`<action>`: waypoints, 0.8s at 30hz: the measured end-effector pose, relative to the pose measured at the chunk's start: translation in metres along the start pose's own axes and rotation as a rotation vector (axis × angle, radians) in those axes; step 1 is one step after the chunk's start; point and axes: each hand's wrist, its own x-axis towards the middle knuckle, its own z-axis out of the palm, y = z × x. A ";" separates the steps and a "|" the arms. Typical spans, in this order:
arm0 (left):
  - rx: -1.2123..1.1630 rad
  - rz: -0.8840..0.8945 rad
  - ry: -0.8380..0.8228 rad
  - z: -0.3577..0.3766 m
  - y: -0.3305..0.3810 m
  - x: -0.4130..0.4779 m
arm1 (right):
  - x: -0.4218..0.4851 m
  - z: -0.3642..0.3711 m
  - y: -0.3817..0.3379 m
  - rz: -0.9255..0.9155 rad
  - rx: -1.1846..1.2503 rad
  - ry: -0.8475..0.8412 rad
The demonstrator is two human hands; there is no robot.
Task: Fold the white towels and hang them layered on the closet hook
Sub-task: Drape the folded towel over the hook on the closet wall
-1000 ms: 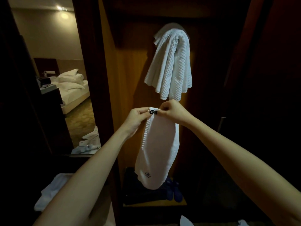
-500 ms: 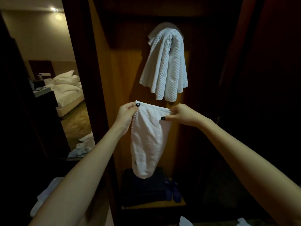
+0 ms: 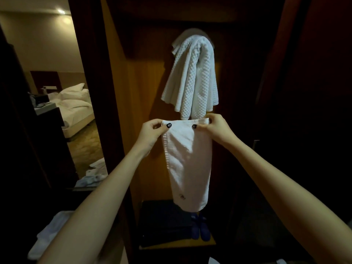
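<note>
**A:** Where is the towel that's being worked on?

**B:** A folded white hand towel (image 3: 188,161) is held up by its top edge in front of the open closet. It hangs as a long narrow strip with a small embroidered mark near its lower end. Its bottom hangs in front of the closet's low shelf (image 3: 177,244).

**A:** How is it held?

**B:** The left hand (image 3: 150,133) pinches the top left corner, thumb in front and fingers (image 3: 152,123) curled behind the cloth. The right hand (image 3: 219,128) pinches the top right corner the same way. Both thumbs have dark painted nails, and the top edge runs nearly flat between them.

**A:** And the other towel?

**B:** A white waffle-textured towel (image 3: 192,77) is draped high on the closet's wooden back panel (image 3: 141,103). Its folds fall to just above the held towel. Whether its lowest tip touches that top edge or passes behind it, I cannot tell. The hook is hidden under the cloth.

**A:** Anything else around?

**B:** A pair of blue slippers (image 3: 200,227) stands on the shelf, just right of a dark folded item (image 3: 163,223). Far left, through the doorway, there's a bed (image 3: 76,115) with white pillows (image 3: 73,90). Crumpled white cloths (image 3: 95,174) lie on the carpet there, and another white cloth (image 3: 47,235) lies on the near left floor.
</note>
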 end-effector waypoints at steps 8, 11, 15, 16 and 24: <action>0.403 0.150 0.096 0.004 0.001 0.004 | -0.012 -0.001 0.015 0.074 0.149 0.002; 0.345 0.016 0.085 0.005 0.003 0.005 | -0.014 0.004 0.016 0.125 0.281 0.084; 0.096 -0.118 0.017 0.000 0.001 -0.002 | -0.018 0.005 0.017 0.131 0.571 -0.047; 0.010 -0.156 -0.008 -0.001 0.001 -0.003 | -0.019 0.005 0.016 0.145 0.685 -0.105; -0.341 -0.251 -0.035 0.001 0.006 -0.011 | -0.033 0.004 0.008 0.206 1.041 -0.246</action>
